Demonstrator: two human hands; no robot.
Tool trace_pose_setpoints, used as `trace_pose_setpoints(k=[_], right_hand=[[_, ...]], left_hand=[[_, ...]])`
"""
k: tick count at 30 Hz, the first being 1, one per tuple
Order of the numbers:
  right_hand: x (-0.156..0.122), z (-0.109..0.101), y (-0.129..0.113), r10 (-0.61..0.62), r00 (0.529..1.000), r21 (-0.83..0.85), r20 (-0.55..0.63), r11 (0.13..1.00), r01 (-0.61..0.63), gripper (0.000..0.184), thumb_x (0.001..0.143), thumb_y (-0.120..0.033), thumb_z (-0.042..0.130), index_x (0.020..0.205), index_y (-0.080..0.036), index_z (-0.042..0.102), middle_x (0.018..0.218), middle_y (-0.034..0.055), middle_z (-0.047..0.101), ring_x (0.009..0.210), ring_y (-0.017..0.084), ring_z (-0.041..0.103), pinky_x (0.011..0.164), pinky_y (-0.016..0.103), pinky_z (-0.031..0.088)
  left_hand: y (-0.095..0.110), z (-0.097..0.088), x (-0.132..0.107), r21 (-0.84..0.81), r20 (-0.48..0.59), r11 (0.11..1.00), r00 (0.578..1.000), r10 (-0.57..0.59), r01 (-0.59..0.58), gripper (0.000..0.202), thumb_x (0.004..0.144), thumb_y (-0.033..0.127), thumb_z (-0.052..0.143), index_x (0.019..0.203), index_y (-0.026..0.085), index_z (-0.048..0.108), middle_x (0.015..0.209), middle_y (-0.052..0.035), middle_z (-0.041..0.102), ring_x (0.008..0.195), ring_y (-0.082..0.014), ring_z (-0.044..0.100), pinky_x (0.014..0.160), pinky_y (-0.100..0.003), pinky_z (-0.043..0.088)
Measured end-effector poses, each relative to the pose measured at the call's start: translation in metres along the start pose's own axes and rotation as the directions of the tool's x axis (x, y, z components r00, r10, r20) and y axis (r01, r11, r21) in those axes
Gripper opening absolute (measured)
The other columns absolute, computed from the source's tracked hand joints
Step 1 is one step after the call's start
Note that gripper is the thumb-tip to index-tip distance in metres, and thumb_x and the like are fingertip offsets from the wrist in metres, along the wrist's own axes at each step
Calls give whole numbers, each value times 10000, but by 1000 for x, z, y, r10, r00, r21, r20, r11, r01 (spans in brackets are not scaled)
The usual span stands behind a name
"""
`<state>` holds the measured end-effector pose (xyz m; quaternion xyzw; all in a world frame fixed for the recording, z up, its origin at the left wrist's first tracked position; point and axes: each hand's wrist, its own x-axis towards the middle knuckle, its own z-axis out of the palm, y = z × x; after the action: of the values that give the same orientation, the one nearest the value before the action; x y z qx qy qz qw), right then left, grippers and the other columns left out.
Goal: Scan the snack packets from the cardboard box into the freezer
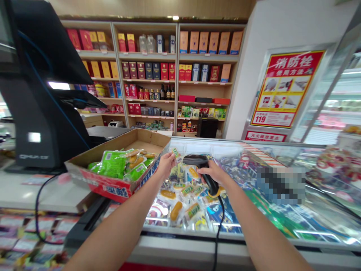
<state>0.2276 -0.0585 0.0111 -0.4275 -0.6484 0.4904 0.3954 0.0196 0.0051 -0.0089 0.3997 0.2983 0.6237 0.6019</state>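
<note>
forearms (pixel 124 215) extended, right hand (pixel 216 173) gripping scanner (pixel 199 162), left hand (pixel 166 163) apparently packet (pixel 175 152)

The left forearm (pixel 132 205) and right forearm (pixel 254 220) are slanting inward across the near edge of the glass-topped case (pixel 194 236). Toward the far edge, the left hand (pixel 167 163) is pinching with its fingertips, while nearby the right hand (pixel 214 173) is gripping with curled fingers.

The red wall poster (pixel 287 89) reads "消防栓" and "119".
</note>
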Motion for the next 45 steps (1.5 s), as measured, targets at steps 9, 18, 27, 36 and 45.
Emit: trace_pose_setpoints(k=[9, 18, 27, 36, 45], right_hand=[[1, 1, 2, 31, 999, 6, -10, 1000, -31, 152, 606, -299, 651, 570, -168, 584, 473, 12, 587, 383, 144, 548, 395, 253, 431], [2, 9, -4, 3, 1000, 89, -11, 996, -2, 179, 609, -323, 671, 598, -160, 597, 488, 11, 594, 385, 133, 532, 401, 253, 434], [32, 50, -64, -116, 992, 111, 55, 988, 109, 163, 585, -296, 678, 611, -151, 609, 502, 17, 602, 398, 136, 539, 394, 249, 444], [47, 90, -74, -100, 992, 134, 78, 987, 89, 140, 596, -280, 663, 572, -155, 606, 495, 21, 605, 387, 135, 533, 387, 251, 434], [28, 34, -39, -27, 989, 213, -142, 975, 57, 177, 558, -292, 696, 624, -141, 629, 504, 18, 606, 394, 136, 535, 381, 258, 440]], left_hand=[[-2, 0, 2, 58, -22, 998, 1000, 20, -19, 197, 697, 227, 748, 653, 133, 581, 584, 7, 593, 578, -107, 608, 694, -286, 566], [8, 7, -4, 160, -27, 984, 996, 82, -77, 254, 660, 335, 740, 710, 145, 579, 660, -23, 644, 646, -141, 633, 671, -284, 538], [101, -18, -19, 862, -30, 440, 843, 537, -250, 165, 810, 245, 509, 792, 136, 632, 769, -57, 676, 775, -185, 616, 730, -276, 462], [136, -50, -47, 988, -71, 146, 712, 698, -45, 327, 840, 149, 517, 1155, 153, 602, 1232, -159, 638, 1197, -295, 554, 1027, -457, 406], [67, 10, -29, 915, 256, 171, 854, 453, -365, 280, 847, 145, 546, 1113, 182, 626, 1103, -100, 702, 1074, -233, 628, 984, -362, 447]])
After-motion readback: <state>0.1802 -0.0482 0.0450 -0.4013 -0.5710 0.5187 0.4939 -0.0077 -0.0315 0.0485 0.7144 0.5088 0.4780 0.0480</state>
